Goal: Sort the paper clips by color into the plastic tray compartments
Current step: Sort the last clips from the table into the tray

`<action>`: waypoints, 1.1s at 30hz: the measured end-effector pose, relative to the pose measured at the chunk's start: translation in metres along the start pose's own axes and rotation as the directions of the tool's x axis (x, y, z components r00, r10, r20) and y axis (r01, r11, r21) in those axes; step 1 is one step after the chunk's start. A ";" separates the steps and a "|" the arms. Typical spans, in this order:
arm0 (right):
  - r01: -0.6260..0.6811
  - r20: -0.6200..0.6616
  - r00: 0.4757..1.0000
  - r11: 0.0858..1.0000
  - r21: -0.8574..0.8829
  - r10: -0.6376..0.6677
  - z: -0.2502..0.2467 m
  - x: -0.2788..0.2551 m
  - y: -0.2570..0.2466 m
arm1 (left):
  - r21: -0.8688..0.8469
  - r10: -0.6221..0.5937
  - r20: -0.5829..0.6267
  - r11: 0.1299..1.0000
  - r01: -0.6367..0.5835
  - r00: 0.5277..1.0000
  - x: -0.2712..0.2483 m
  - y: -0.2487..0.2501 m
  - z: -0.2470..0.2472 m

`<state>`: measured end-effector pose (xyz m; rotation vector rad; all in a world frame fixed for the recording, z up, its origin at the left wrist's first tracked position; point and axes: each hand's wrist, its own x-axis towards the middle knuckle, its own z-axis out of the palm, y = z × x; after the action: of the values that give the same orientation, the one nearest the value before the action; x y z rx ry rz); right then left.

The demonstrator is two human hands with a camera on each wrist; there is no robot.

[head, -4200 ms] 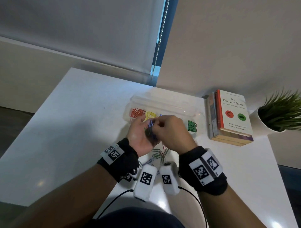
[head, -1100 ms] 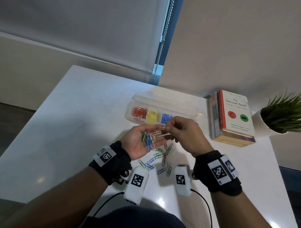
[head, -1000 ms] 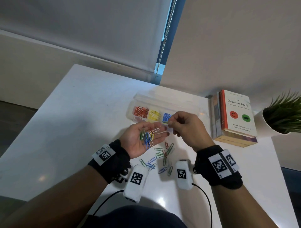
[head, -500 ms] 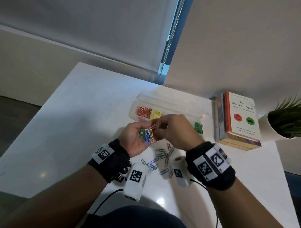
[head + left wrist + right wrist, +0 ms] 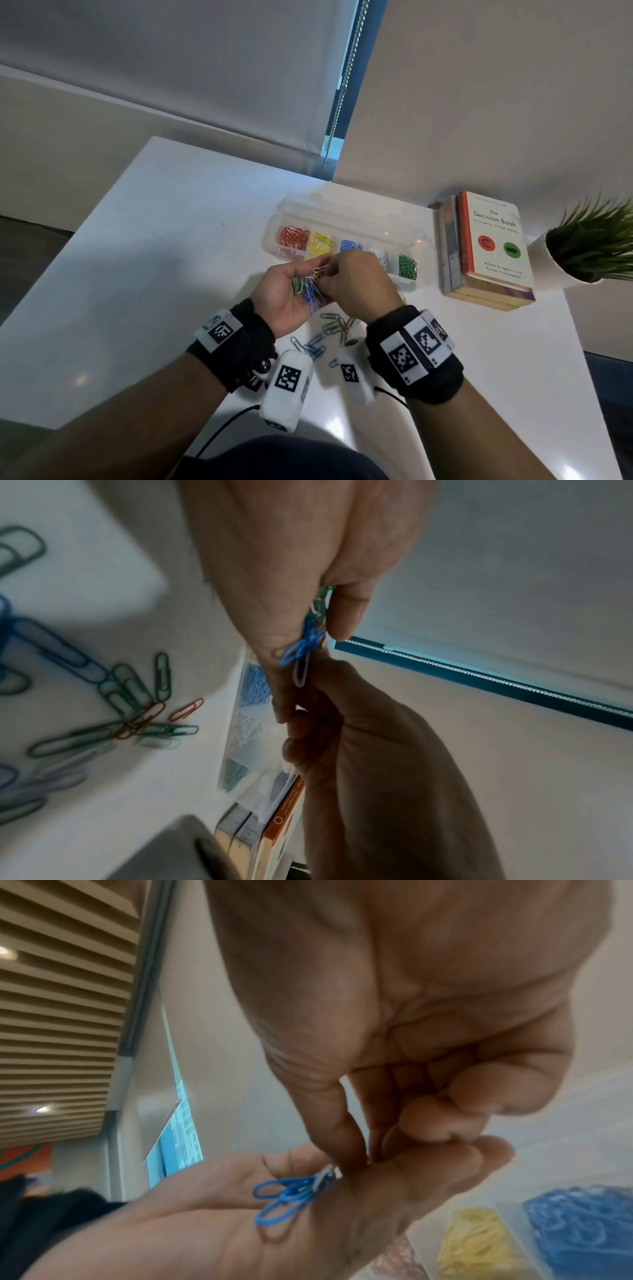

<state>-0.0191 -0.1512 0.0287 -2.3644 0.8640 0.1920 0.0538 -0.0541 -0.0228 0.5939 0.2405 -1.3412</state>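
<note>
While turned palm-up just below the centre of the head view, cups in the left hand (image 5: 284, 298) a bunch of paper clips (image 5: 308, 291), blue, green and white, fingers curled round them. In the left wrist view, presses them with the thumb against the fingers.

Pinches with the right hand (image 5: 358, 284), knuckles up and coming in from the right of the frame, a white paper clip (image 5: 319, 270) in a narrow grip of thumb and forefinger at the top of the bunch, right against the left fingertips. Curls the other right fingers in. In the right wrist view, shows blue loops fanning out of the palm beside that pinch.

Just above the hands in the frame, on the white table (image 5: 171, 240): the clear plastic tray (image 5: 342, 214), five compartments in a row. From left to right, red clips (image 5: 293, 236), yellow clips (image 5: 320, 241), blue clips (image 5: 349, 246), white clips (image 5: 381, 257) partly behind the right hand, and green clips (image 5: 407, 266).

Below the hands, between the wrists: loose paper clips (image 5: 329, 329) scattered on the table, mostly green and blue, a few red. At the right of the frame, a stack of books (image 5: 489, 246) just beside the tray. At the right edge, a potted plant (image 5: 589, 240) in a white pot.
</note>
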 end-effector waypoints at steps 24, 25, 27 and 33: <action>-0.004 -0.146 0.989 1.000 0.026 0.008 -0.023 0.051 0.002 | 0.016 0.040 -0.026 0.999 -0.040 0.999 -0.003 0.016 -0.008; 0.040 -0.132 0.991 0.999 0.031 -0.036 -0.023 0.044 0.001 | 0.015 0.038 -0.014 0.999 -0.038 0.999 -0.003 0.016 -0.007; 0.146 -0.055 0.988 0.989 0.002 -0.145 -0.021 0.030 -0.002 | -0.006 0.041 0.011 0.999 -0.041 0.999 -0.004 0.016 -0.004; 0.242 -0.058 0.967 0.966 -0.090 -0.248 -0.011 0.016 0.005 | -0.041 0.030 0.027 0.999 -0.029 0.999 -0.002 0.010 0.007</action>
<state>-0.0102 -0.1696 0.0297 -2.5426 0.5961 0.0459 0.0617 -0.0546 -0.0133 0.5430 0.2353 -1.3119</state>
